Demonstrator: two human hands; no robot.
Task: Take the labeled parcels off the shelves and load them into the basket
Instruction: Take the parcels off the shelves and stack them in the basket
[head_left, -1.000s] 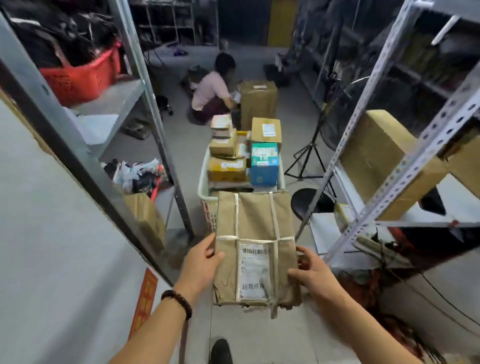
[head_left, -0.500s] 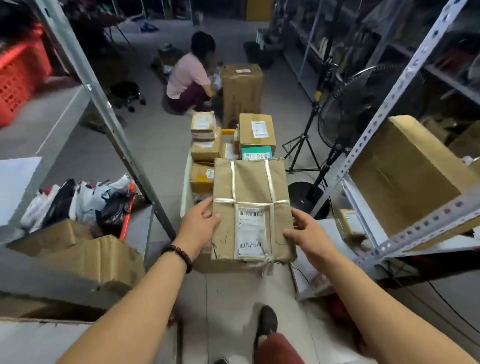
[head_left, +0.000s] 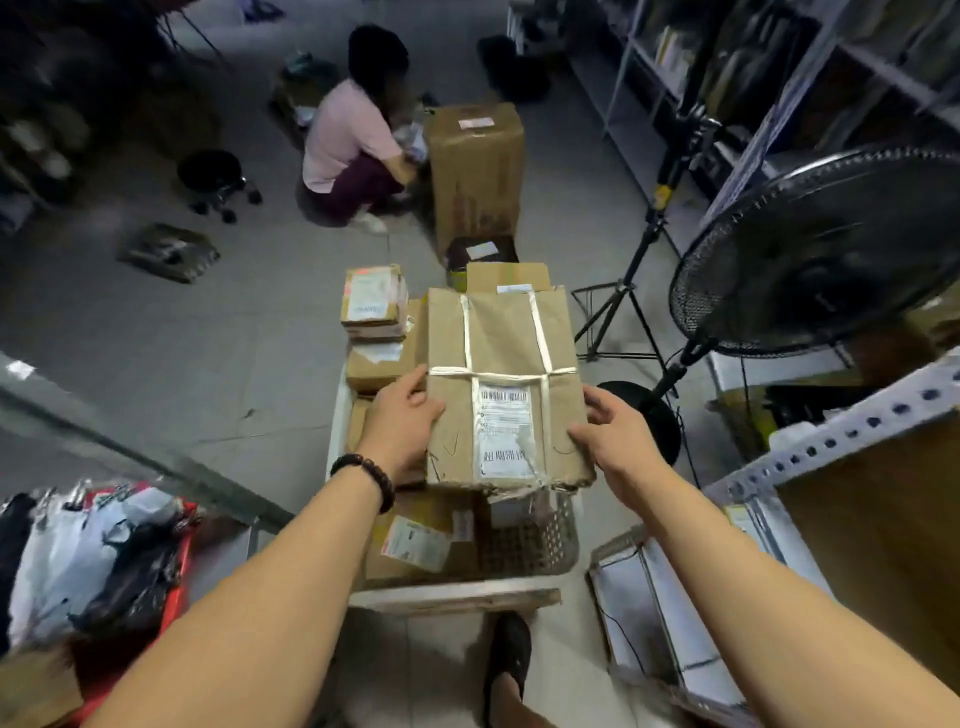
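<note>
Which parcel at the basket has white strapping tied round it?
The flat brown parcel gripped between the left hand and right hand. The boxes in the basket show labels only, no strapping.

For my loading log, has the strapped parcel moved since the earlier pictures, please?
Yes: the strapped parcel has come forward and is now over the basket.

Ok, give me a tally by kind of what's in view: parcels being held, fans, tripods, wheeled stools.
Brown paper-wrapped parcel tied with white strapping, held: 1
Black pedestal fan: 1
Black tripod stand: 1
Black wheeled stool: 1
Total: 4
</note>
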